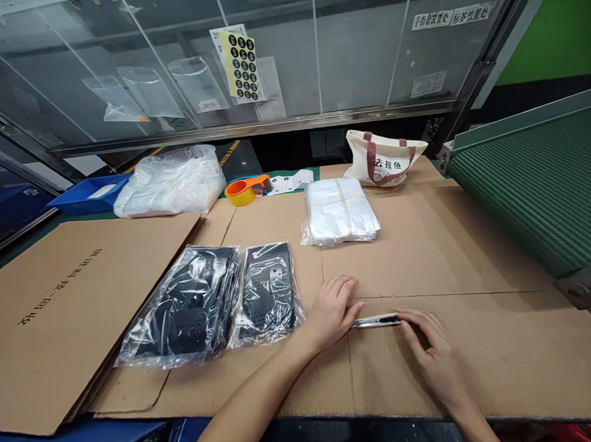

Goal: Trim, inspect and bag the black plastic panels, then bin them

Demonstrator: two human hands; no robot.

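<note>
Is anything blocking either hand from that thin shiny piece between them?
Nothing visible is: the left hand and right hand are at its opposite ends. The nearer bag of dark pieces lies left of the thin shiny piece, not between.

“去摸鱼”, apparently, on tote bag [386, 165]

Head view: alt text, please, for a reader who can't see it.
Right hand pinches one end of a thin shiny item, left hand at its other end, over a cardboard-covered worktop. Clear-wrapped black parts lie to the left; a green conveyor belt is at right.
</note>
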